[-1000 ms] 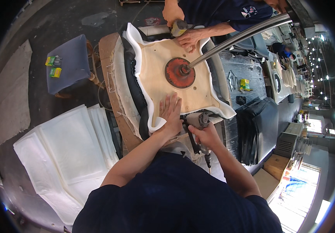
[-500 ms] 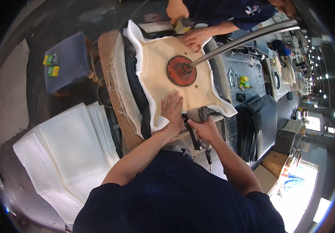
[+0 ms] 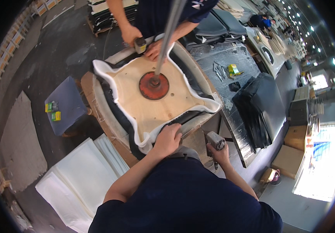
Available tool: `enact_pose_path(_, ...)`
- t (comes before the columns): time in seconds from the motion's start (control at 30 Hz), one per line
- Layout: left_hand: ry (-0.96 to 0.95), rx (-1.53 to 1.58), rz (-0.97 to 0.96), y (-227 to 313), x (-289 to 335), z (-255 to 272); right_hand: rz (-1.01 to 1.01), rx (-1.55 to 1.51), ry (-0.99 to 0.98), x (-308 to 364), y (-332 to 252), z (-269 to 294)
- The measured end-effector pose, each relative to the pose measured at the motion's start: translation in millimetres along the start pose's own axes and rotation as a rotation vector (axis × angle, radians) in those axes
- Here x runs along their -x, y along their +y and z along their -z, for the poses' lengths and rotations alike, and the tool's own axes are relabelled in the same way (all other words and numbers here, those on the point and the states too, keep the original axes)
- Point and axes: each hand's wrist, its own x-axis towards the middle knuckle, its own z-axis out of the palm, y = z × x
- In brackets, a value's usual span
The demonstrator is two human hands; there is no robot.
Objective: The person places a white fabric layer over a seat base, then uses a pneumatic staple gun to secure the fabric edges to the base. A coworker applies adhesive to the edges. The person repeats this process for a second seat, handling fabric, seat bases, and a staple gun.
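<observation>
A plywood seat panel [image 3: 136, 110] lies face up in the middle, edged with white foam [image 3: 125, 112] and a black cover [image 3: 186, 117]. A round red clamp plate [image 3: 154, 86] on a metal rod [image 3: 166, 37] presses on its centre. At the near edge my left hand [image 3: 166, 140] has its fingers curled over the black cover. My right hand [image 3: 219, 153], off to the right of the panel, is closed around the grip of an air staple gun [image 3: 216, 140]. The gun is apart from the panel.
Across the panel, a co-worker's hand [image 3: 130, 34] holds another staple gun [image 3: 140, 45]; the other hand [image 3: 154, 50] rests at the far edge. White sheets [image 3: 80, 174] are stacked at lower left. Black covers [image 3: 258, 110] and a staple box [image 3: 235, 70] lie on the right-hand table [image 3: 210, 58].
My left hand has gone from flat on the plywood to the near edge of the cover. My right hand has drawn the staple gun away to the right. The view has shifted.
</observation>
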Motion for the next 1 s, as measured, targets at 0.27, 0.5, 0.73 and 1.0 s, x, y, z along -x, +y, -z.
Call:
enact_pose_path(0.27, 0.094, -0.491, -0.189, -13, -24, -65, -0.306, -0.161, 0.05, -67, 104, 65)
enact_pose_path(0.5, 0.264, -0.796, 0.092, 25, -39, -103, -0.431, -0.309, -0.038, -201, 176, 155)
enact_pose_path(0.73, 0.533, -0.894, 0.368, 50, -64, -151, -0.43, -0.051, -0.128, -375, 239, 176)
enact_pose_path(1.0, 0.537, -1.022, 0.348, 56, -78, -145, -0.582, -0.364, -0.372, -513, 284, 137)
